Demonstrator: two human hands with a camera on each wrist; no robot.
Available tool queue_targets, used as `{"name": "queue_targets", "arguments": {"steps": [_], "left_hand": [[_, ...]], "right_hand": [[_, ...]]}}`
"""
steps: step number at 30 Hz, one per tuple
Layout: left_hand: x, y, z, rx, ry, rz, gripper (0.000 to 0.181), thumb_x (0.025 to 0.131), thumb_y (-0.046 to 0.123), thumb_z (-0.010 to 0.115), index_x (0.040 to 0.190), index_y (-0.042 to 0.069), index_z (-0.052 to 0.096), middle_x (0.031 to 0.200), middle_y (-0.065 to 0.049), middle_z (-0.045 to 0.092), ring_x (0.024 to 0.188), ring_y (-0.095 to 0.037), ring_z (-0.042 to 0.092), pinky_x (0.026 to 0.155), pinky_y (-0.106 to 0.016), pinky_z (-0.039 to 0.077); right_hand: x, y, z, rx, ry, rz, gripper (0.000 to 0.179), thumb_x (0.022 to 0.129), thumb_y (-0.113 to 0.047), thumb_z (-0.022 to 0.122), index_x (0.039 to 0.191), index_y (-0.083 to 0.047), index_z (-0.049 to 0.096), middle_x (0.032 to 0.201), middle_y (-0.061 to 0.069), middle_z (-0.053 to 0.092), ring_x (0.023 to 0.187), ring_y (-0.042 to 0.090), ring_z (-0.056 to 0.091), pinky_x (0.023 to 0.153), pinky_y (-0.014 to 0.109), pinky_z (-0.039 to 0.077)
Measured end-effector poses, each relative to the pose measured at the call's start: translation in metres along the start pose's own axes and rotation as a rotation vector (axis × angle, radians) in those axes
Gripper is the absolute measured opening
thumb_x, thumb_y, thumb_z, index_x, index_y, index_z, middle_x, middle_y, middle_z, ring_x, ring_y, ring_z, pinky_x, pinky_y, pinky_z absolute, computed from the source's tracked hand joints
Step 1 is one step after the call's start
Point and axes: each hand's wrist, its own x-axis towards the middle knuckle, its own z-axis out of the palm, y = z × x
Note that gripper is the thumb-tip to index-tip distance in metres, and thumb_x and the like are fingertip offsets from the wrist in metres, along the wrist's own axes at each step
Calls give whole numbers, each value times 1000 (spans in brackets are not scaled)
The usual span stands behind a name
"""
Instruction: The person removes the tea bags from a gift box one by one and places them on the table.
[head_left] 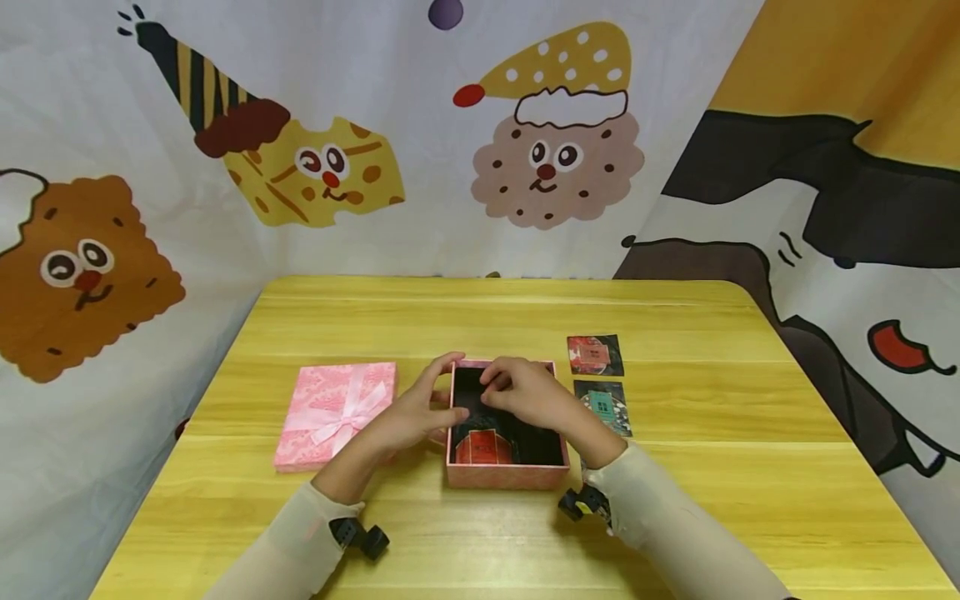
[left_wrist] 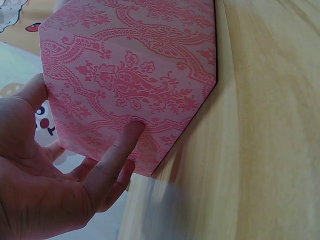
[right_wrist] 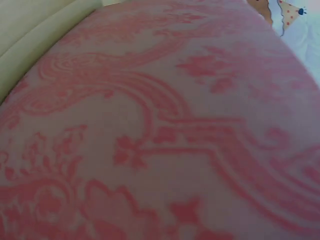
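While gripping the box point(head_left: 508, 477) at its left wall with the left hand point(head_left: 408, 415), holding the right hand point(head_left: 528, 396), with bent fingers, over a black packet point(head_left: 483, 447) inside; cannot tell whether pinching it. On the table point(head_left: 645, 525) with the box: near its left, a bow-topped lid point(head_left: 337, 412); just right, a red packet point(head_left: 595, 356) and, nearer, a green packet point(head_left: 602, 402).

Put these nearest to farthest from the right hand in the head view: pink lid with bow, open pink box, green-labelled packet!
1. Open pink box: right under the right hand.
2. Green-labelled packet: on the table, just right of the box.
3. Pink lid with bow: left, past the box.
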Motion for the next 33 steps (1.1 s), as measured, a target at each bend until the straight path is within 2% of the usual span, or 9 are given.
{"name": "queue_targets", "arguments": {"steps": [5,9,13,17,24,28,33], "left_hand": [[0,-1,0,2,1,-3,82,99,10,68,163,31,21,167,-11,15,120,-33,60,76,-44,62],[-1,-2,0,20,8,-7,82,99,12,69,163,31,22,166,-10,16,119,-33,60,76,-44,62],[-2,-3,-1,32,10,-2,82,98,13,70,162,32,23,166,-11,18,115,-33,62,76,-46,62],[-1,-3,-1,34,2,9,81,99,14,70,163,31,22,166,-12,17,117,-35,60,77,-48,62],[0,-3,-1,21,-1,6,80,99,12,68,162,33,23,167,-11,16,119,-36,59,76,-45,62],[-1,-3,-1,22,10,-2,80,99,12,68,162,33,23,167,-9,16,124,-38,56,76,-44,62],[-2,-2,0,27,23,-16,82,99,13,69,163,34,23,167,-6,16,124,-37,53,77,-44,61]], "right_hand": [[12,10,9,115,-141,29,25,96,-12,68,116,3,69,101,7,72,88,26,67,70,41,58],[14,12,13,116,-200,-3,22,95,-9,67,114,3,70,101,6,73,89,18,66,75,34,55],[14,12,15,86,-199,-35,19,94,-7,67,111,2,70,102,6,72,89,13,66,79,30,55],[14,12,15,75,-158,-16,19,93,-6,69,111,1,69,102,7,72,91,15,66,80,32,56],[13,10,15,66,-100,24,40,90,-4,78,126,-4,63,120,13,67,112,27,64,91,42,57],[13,10,15,36,-124,-2,51,86,-4,83,131,-4,60,129,17,64,122,33,61,98,47,55],[12,8,17,-40,-187,-10,58,84,-14,87,133,-4,59,128,14,66,122,32,62,99,49,54]]}}
